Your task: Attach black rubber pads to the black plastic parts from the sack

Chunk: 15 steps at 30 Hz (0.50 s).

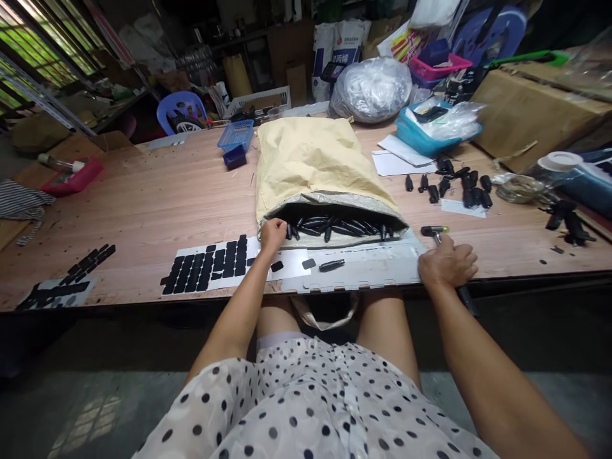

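Many slim black pieces [313, 222] lie in the open mouth of a pale yellow sack [315, 156], which rests flat on the wooden table [191, 197], its opening facing the person. At the left corner of that mouth is the left hand [273, 234], its fingers bent and drawn close together, with almost no gap between the tips. One upright black piece stands just beside those tips; whether they grip it, or the sack's edge, I cannot tell.

On the right, the right hand [448, 262] has its fingers curled tightly around a hammer [433, 231], with the head showing above the fist and the handle's end below it. Between the hands, a single black tube [331, 265] lies on a grey board [377, 274] along the table's near edge, apart from both. Rows of black patches [192, 271] lie left of the left hand.
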Each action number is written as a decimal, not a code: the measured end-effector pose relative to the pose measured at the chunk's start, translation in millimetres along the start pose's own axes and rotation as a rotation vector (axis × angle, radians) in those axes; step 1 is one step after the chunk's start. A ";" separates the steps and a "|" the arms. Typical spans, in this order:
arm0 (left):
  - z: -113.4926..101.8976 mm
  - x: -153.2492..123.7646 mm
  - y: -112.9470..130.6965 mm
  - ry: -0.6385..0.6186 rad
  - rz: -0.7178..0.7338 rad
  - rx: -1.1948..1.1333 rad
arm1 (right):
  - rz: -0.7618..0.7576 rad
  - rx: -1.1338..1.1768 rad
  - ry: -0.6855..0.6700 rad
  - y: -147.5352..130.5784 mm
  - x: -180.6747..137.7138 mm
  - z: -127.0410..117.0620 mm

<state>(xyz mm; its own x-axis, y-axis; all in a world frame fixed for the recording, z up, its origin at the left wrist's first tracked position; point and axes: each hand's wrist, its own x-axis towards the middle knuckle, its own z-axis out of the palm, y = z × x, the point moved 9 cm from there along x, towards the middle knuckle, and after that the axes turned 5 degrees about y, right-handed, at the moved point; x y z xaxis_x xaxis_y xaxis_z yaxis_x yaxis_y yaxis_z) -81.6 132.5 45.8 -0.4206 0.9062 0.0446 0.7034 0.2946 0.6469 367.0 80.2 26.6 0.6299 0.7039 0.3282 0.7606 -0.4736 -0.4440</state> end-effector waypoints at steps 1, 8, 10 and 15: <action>-3.1 11.6 -3.4 -0.007 -0.050 0.035 | -0.002 -0.001 0.001 0.3 -0.3 1.0; -12.3 11.5 10.2 0.059 0.023 0.139 | 0.007 -0.009 -0.008 3.2 -1.3 6.4; -4.0 -11.7 29.4 0.011 0.240 0.073 | 0.003 0.000 -0.003 3.2 -0.7 6.8; 44.2 -86.4 45.1 -0.339 0.545 -0.037 | 0.001 -0.045 0.003 4.4 -1.7 10.0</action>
<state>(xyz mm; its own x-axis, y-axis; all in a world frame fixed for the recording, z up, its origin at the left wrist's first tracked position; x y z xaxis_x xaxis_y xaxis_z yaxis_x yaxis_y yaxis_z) 11.8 80.9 37.5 0.2003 0.9704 0.1352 0.7425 -0.2403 0.6253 367.7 82.2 15.7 0.6311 0.7019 0.3302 0.7662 -0.4977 -0.4065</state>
